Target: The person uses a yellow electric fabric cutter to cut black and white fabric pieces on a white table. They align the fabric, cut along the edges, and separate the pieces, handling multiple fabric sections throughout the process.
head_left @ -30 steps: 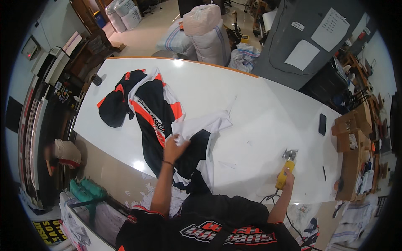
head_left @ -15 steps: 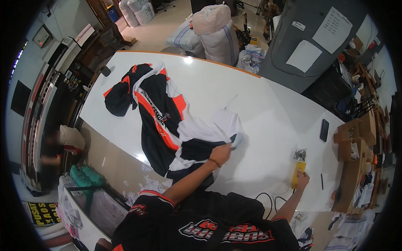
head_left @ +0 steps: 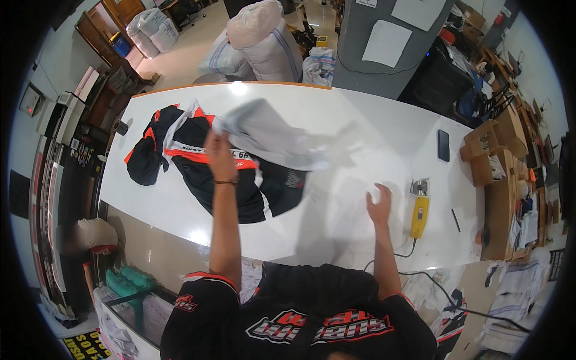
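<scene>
My left hand (head_left: 219, 153) is closed on the edge of a pale grey-white fabric piece (head_left: 270, 135), which is raised and blurred by motion. Under it, a black, orange and white printed fabric panel (head_left: 210, 189) lies on the white table, and smaller black and orange pieces (head_left: 144, 161) lie at its left. My right hand (head_left: 379, 205) hovers over the table with its fingers apart, holding nothing. Just right of it rests a yellow corded electric cloth cutter (head_left: 420, 217) with a metal head at its far end.
A black phone (head_left: 443, 146) and a dark pen (head_left: 456, 220) lie on the table's right side, beside cardboard boxes (head_left: 501, 180). A small dark cup (head_left: 120, 127) stands at the far left. The cutter's cable (head_left: 444, 291) trails off the near edge. Another person (head_left: 96, 235) is at the left.
My right hand has let go of the cutter and moved left of it. My left hand has gone left and away from me, lifting the pale fabric across. The view has shifted.
</scene>
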Action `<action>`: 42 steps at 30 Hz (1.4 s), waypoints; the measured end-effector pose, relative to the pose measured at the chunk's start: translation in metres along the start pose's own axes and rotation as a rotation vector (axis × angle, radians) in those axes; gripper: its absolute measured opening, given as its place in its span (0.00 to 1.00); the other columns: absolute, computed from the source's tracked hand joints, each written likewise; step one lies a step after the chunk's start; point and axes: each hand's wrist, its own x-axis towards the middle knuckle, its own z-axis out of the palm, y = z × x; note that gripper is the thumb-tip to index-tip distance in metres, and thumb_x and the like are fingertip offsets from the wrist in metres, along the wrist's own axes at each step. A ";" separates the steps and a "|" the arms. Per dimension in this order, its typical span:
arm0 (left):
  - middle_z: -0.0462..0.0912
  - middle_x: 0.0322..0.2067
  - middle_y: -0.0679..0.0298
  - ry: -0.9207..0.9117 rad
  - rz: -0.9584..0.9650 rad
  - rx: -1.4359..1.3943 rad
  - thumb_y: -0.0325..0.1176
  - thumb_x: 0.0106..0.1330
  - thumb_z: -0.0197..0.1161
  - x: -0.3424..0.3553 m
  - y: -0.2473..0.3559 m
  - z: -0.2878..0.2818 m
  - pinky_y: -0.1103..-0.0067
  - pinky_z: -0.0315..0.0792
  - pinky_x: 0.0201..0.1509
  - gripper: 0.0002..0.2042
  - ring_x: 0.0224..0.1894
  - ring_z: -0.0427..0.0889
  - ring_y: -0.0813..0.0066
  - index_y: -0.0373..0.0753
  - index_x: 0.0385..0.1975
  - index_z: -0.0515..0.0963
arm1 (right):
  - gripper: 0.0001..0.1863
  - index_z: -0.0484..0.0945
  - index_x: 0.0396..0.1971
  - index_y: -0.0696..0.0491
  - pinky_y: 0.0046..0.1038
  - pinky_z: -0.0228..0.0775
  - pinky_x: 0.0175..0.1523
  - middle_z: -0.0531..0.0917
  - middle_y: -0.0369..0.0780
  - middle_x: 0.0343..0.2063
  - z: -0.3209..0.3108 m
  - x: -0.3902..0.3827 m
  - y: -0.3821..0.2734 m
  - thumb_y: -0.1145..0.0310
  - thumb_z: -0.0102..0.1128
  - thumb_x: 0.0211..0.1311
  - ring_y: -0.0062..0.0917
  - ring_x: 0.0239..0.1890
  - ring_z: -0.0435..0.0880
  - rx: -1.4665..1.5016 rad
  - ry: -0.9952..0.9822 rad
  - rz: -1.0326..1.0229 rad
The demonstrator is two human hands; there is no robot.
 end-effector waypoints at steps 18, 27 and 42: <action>0.81 0.45 0.52 -0.355 -0.214 0.769 0.38 0.57 0.76 -0.175 -0.129 -0.130 0.68 0.77 0.50 0.22 0.45 0.82 0.58 0.34 0.48 0.81 | 0.10 0.88 0.39 0.47 0.36 0.76 0.53 0.88 0.38 0.40 0.071 -0.119 -0.191 0.61 0.69 0.60 0.36 0.45 0.85 0.379 -1.544 -0.341; 0.81 0.38 0.63 -0.547 0.036 1.063 0.34 0.62 0.68 -0.185 -0.148 -0.139 0.63 0.68 0.51 0.08 0.48 0.76 0.58 0.44 0.39 0.81 | 0.39 0.62 0.70 0.58 0.39 0.65 0.70 0.65 0.57 0.69 0.118 -0.056 -0.184 0.52 0.63 0.65 0.42 0.73 0.63 -0.113 -0.681 -0.411; 0.84 0.33 0.56 -0.995 0.249 0.354 0.31 0.59 0.72 -0.122 0.063 -0.073 0.68 0.79 0.40 0.14 0.35 0.86 0.56 0.41 0.44 0.79 | 0.28 0.79 0.52 0.54 0.32 0.76 0.55 0.85 0.43 0.45 0.060 0.005 -0.281 0.76 0.73 0.46 0.38 0.48 0.86 0.850 -0.810 -0.384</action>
